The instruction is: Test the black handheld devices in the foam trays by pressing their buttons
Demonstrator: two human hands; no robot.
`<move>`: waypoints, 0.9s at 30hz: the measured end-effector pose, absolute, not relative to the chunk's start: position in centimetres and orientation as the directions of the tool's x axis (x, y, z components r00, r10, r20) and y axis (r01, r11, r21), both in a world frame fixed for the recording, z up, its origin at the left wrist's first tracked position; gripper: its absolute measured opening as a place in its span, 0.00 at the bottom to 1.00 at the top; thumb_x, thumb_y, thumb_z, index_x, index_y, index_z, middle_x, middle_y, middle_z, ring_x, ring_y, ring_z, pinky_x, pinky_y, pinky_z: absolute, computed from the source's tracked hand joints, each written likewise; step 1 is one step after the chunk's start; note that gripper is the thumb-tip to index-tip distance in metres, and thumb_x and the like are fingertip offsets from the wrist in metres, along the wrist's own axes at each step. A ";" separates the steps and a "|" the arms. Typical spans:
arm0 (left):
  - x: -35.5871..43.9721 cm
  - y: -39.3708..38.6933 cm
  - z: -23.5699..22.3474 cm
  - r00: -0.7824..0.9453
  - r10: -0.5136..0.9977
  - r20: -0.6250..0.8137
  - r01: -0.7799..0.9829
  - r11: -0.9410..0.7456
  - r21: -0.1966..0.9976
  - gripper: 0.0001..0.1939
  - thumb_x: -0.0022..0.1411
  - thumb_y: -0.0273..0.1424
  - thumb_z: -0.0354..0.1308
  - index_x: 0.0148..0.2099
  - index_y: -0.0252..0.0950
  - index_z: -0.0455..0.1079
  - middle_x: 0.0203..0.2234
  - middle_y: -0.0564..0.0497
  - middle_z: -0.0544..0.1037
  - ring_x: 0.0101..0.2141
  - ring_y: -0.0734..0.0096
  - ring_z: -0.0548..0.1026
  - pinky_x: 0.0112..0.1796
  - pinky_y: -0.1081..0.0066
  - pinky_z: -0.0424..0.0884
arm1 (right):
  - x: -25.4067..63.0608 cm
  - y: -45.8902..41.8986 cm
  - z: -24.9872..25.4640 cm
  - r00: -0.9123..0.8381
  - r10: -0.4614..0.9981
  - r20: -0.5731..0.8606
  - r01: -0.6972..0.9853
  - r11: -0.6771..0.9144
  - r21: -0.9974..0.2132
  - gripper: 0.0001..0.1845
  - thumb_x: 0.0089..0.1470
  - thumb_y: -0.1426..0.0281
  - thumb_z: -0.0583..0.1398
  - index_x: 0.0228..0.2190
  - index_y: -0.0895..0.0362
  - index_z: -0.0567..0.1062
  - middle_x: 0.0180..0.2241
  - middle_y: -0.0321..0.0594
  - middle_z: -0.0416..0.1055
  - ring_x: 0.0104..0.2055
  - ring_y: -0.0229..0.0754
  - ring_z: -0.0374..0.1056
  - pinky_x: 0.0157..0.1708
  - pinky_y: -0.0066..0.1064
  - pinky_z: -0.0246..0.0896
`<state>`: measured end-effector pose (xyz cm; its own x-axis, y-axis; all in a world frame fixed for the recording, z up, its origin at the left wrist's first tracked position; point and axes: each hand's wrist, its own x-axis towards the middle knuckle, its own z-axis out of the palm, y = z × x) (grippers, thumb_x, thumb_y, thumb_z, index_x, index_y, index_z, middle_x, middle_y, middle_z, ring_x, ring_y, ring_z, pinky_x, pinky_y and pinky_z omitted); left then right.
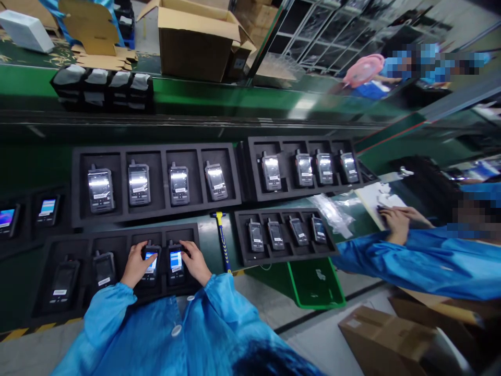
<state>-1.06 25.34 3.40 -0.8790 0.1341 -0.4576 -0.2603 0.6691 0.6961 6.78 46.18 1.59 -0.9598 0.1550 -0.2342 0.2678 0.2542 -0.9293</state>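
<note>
My left hand (pixel 135 265) is on a handheld radio (pixel 150 270) with a lit blue-and-white screen, its thumb over the screen's edge and its fingers by the top side. Beside it, my right hand (pixel 197 262) grips another lit handheld radio (pixel 176 265) from its right side, near the antenna. Both radios sit in compartments of a black foam tray (pixel 129 235) in front of me. Two more radios with dark screens, one at the far left (pixel 63 282) and one next to it (pixel 104 269), lie in the same tray.
Further black trays of radios stand behind (pixel 156 213) and to the right (pixel 287 256). A blue-and-yellow hammer-shaped tool (pixel 222 240) lies between trays. A green bin (pixel 316 282) is below the table edge. A co-worker's sleeve (pixel 415 261) reaches in from the right.
</note>
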 end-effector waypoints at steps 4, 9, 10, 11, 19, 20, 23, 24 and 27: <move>-0.8 25.0 3.1 -0.875 0.138 -0.463 -0.274 0.647 0.712 0.45 0.42 0.51 0.53 0.55 0.22 0.62 0.44 0.38 0.63 0.44 0.53 0.66 0.50 0.56 0.64 | 7.3 46.3 1.9 -0.958 0.112 -0.265 0.283 0.210 -0.936 0.29 0.47 0.81 0.54 0.53 0.59 0.68 0.52 0.43 0.61 0.53 0.41 0.60 0.51 0.31 0.60; 0.1 24.1 2.7 -0.862 0.172 -0.476 -0.295 0.594 0.748 0.43 0.47 0.48 0.48 0.59 0.22 0.59 0.46 0.38 0.62 0.44 0.56 0.66 0.49 0.57 0.66 | 7.5 46.3 2.1 -0.961 0.098 -0.258 0.272 0.178 -0.946 0.33 0.44 0.81 0.56 0.55 0.58 0.66 0.53 0.43 0.59 0.53 0.41 0.60 0.50 0.31 0.61; 0.2 24.0 2.7 -0.860 0.175 -0.479 -0.299 0.588 0.751 0.43 0.46 0.47 0.48 0.59 0.21 0.59 0.46 0.38 0.62 0.44 0.56 0.66 0.49 0.57 0.65 | 7.6 46.3 2.0 -0.961 0.099 -0.259 0.273 0.174 -0.946 0.34 0.43 0.80 0.57 0.55 0.59 0.66 0.53 0.44 0.59 0.53 0.41 0.60 0.49 0.32 0.61; 0.4 23.9 2.7 -0.858 0.176 -0.483 -0.304 0.584 0.753 0.44 0.46 0.46 0.48 0.60 0.21 0.58 0.46 0.38 0.62 0.44 0.56 0.65 0.49 0.57 0.65 | 7.6 46.3 1.9 -0.960 0.100 -0.261 0.275 0.172 -0.946 0.34 0.43 0.80 0.57 0.55 0.59 0.66 0.53 0.44 0.59 0.53 0.42 0.60 0.49 0.32 0.61; 0.8 23.4 2.7 -0.849 0.159 -0.504 -0.350 0.546 0.761 0.49 0.43 0.49 0.51 0.61 0.20 0.56 0.46 0.38 0.62 0.43 0.55 0.65 0.47 0.56 0.65 | 7.8 46.3 1.0 -0.967 0.087 -0.240 0.251 0.153 -0.956 0.36 0.41 0.79 0.55 0.55 0.54 0.66 0.54 0.43 0.58 0.55 0.42 0.58 0.51 0.35 0.61; 0.8 23.4 2.6 -0.850 0.160 -0.502 -0.349 0.543 0.764 0.48 0.43 0.48 0.52 0.61 0.20 0.56 0.46 0.38 0.62 0.43 0.55 0.65 0.47 0.56 0.65 | 7.8 46.4 1.0 -0.969 0.083 -0.234 0.244 0.152 -0.958 0.37 0.41 0.79 0.55 0.55 0.54 0.65 0.54 0.43 0.58 0.55 0.42 0.58 0.51 0.35 0.61; 0.9 23.4 2.4 -0.858 0.157 -0.489 -0.337 0.546 0.767 0.48 0.42 0.48 0.53 0.61 0.21 0.56 0.46 0.38 0.62 0.43 0.55 0.65 0.46 0.57 0.65 | 7.8 46.4 1.0 -0.971 0.075 -0.227 0.235 0.144 -0.961 0.37 0.40 0.79 0.55 0.56 0.55 0.65 0.54 0.43 0.58 0.55 0.43 0.58 0.51 0.35 0.60; 1.0 23.4 2.3 -0.862 0.158 -0.481 -0.328 0.550 0.768 0.48 0.42 0.48 0.54 0.61 0.21 0.56 0.46 0.38 0.62 0.43 0.55 0.65 0.45 0.57 0.65 | 7.8 46.4 1.1 -0.971 0.073 -0.227 0.235 0.142 -0.962 0.37 0.40 0.79 0.55 0.56 0.55 0.65 0.54 0.44 0.58 0.55 0.43 0.58 0.51 0.35 0.60; 1.1 23.5 2.1 -0.876 0.170 -0.452 -0.286 0.571 0.769 0.47 0.43 0.47 0.55 0.61 0.22 0.56 0.46 0.38 0.61 0.43 0.56 0.65 0.45 0.56 0.65 | 7.8 46.4 1.2 -0.972 0.073 -0.222 0.230 0.142 -0.963 0.38 0.39 0.78 0.54 0.56 0.56 0.65 0.54 0.44 0.58 0.55 0.43 0.57 0.51 0.35 0.60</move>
<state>1.12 23.51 2.08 -0.8759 0.1696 -0.4517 -0.2860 0.5714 0.7692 7.81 46.39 1.16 -0.9723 0.0730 -0.2220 0.2304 0.1416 -0.9627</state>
